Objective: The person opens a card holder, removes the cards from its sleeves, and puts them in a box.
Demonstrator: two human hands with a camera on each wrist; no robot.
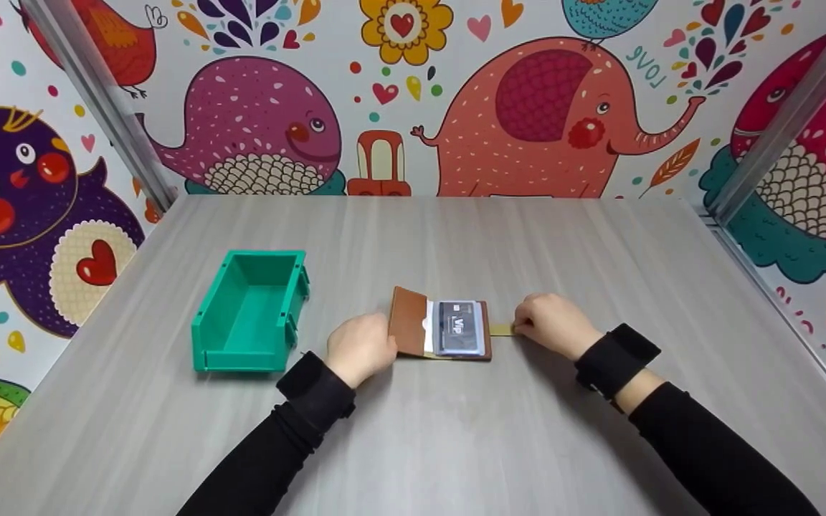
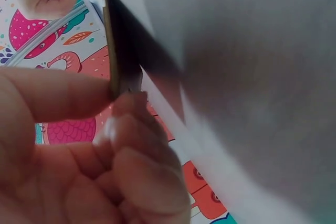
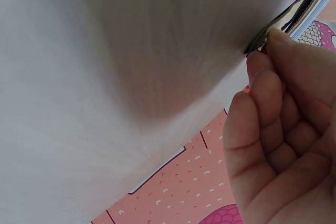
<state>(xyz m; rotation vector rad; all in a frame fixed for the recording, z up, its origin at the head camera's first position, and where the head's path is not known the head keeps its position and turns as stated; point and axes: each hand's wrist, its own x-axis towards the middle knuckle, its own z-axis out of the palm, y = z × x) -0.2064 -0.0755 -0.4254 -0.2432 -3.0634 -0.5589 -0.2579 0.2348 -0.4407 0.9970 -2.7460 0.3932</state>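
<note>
On a pale grey, wood-grained table point(image 1: 420, 444), a small brown leather-look card holder point(image 1: 409, 322) is set between the two hands, opened like a book. Its left cover is pinched at the outer edge between the thumb and fingers of the left hand point(image 1: 361, 349) and tilted up off the table; by this grip, it seems, the cover is kept from folding back over the inside. A stack of clear plastic sleeves point(image 1: 486, 337) is thereby left exposed, with a dark grey card printed "Vip" point(image 1: 454, 328) on top. From the right side a flat yellowish strap point(image 1: 501, 330) is stretched out, its free end pinched between the thumb and index finger of the right hand point(image 1: 556, 326). With opposite sides held, the holder is probably steadied against sliding. What the strap is fastened to cannot be made out. An open-topped green plastic bin point(image 1: 241, 361) is placed left of the left hand, well apart from the holder, perhaps so that the working space is left unobstructed.
</note>
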